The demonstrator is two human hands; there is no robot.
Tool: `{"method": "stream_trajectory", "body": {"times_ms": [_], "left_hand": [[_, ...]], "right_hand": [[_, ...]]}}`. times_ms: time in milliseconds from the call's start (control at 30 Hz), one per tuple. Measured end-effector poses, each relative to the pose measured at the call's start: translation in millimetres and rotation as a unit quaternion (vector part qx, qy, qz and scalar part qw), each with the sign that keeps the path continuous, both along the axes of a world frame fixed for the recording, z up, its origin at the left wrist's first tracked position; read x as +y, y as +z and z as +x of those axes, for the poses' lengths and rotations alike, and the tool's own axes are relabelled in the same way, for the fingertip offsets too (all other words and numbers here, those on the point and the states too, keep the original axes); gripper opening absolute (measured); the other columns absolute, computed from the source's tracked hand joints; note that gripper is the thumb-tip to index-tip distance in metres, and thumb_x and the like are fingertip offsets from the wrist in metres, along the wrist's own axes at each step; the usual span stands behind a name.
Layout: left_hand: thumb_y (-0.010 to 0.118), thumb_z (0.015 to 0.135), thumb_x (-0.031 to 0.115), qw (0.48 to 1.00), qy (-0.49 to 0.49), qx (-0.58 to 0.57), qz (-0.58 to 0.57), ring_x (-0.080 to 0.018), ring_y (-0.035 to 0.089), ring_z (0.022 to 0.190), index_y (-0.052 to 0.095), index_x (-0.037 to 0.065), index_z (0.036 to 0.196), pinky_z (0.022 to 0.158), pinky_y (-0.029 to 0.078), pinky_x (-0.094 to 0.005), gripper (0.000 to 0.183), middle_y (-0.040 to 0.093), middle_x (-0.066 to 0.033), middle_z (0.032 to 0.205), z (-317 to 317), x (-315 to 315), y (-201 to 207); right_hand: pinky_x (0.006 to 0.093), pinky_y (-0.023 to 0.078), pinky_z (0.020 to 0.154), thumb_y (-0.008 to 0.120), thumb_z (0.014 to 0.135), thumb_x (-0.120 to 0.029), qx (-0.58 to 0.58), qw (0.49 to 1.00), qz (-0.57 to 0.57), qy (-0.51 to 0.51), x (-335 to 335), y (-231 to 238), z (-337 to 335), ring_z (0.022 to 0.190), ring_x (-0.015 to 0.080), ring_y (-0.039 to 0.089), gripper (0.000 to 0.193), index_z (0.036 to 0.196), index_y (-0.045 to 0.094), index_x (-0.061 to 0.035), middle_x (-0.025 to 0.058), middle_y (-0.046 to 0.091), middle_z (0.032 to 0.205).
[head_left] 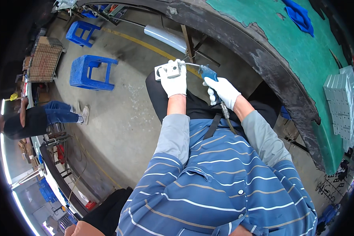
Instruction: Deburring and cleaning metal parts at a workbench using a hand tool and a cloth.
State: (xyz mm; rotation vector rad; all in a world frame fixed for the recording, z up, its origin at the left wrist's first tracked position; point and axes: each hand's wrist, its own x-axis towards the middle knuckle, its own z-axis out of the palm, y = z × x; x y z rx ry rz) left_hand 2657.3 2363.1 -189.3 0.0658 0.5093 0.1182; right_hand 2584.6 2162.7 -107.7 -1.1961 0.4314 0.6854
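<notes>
My left hand (pixel 175 86), in a white glove, is closed around a small silver-grey metal block (pixel 170 71) with round holes, held above my lap. My right hand (pixel 227 93), also gloved in white, grips a blue air blow gun (pixel 209 73). Its thin metal nozzle (pixel 190 64) points left and reaches the block's right side; whether the tip touches is too small to tell. From the gun's lower end, a metal coupling and hose (pixel 226 114) run down toward my waist.
On my right curves a green-topped table (pixel 259 11) with a worn dark edge. It bears a blue cloth (pixel 300 17) and stacked drilled metal plates (pixel 338 106). Blue stools (pixel 90 72), a person (pixel 35 118) and a wire cart (pixel 47 59) are at left. A plastic roll (pixel 165 38) lies ahead.
</notes>
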Motion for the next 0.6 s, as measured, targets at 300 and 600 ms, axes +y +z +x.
{"method": "stream_trajectory", "body": {"times_ms": [300,600], "left_hand": [[0.045,0.11,0.039,0.999,-0.027,-0.02,0.026,-0.0413,0.055,0.125,0.057,0.016,0.125,0.116,0.035,-0.0674,0.031,0.06,-0.014,0.133,-1.0,3.3,3.1],[0.047,0.109,0.043,0.998,-0.045,-0.036,0.031,-0.0397,0.058,0.121,0.057,0.017,0.121,0.115,0.035,-0.0684,0.031,0.062,-0.012,0.127,-3.6,7.2,2.7]], "right_hand": [[0.0252,0.043,0.046,0.062,0.105,-0.036,0.006,1.0,0.0,-0.006,0.9,-2.5,0.1,0.052,0.0105,0.051,0.037,0.11,0.064,0.0,0.0003,0.057,0.068],[0.0256,0.043,0.044,0.062,0.105,-0.033,0.012,1.0,0.019,0.004,2.8,-7.1,5.8,0.051,0.0098,0.051,0.03,0.103,0.064,-0.0034,0.0006,0.058,0.068]]}}
